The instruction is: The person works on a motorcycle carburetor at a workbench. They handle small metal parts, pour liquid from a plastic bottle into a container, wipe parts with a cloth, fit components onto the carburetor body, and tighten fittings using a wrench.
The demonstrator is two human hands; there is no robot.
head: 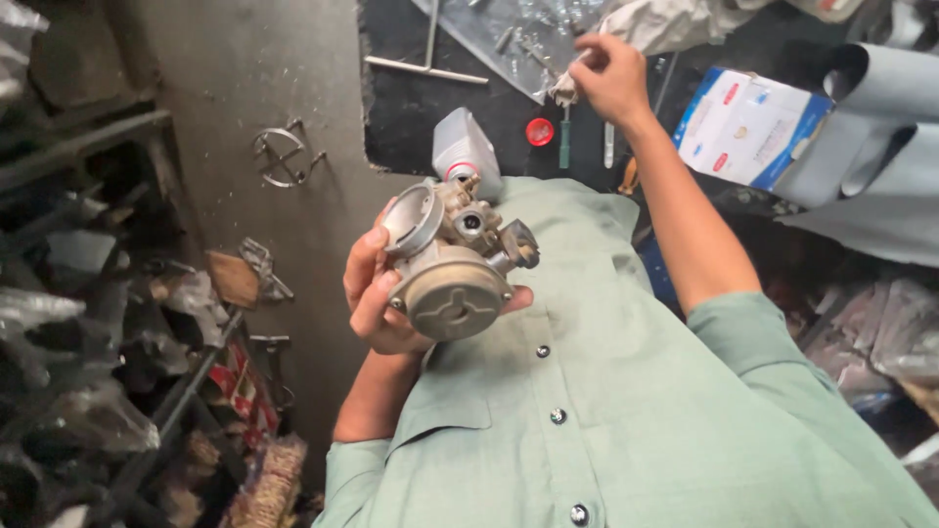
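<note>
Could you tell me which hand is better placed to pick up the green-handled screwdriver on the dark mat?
The right hand: it hovers just above the screwdriver, pinching a rag. The left hand holds the carburetor.

Dim, flat daylight; soft shadows; left clutter dark, blurred; wide-angle stretch at edges

Left hand: wrapped around a grey metal carburettor, round cover facing the camera, held in front of a green buttoned shirt.
Right hand: reaching out, fingers pinched on a dirty white rag over the dark counter.
On the counter: red cap, grey plastic bottle, green-handled screwdriver, blue-and-white box, metal T-bar tool.
</note>
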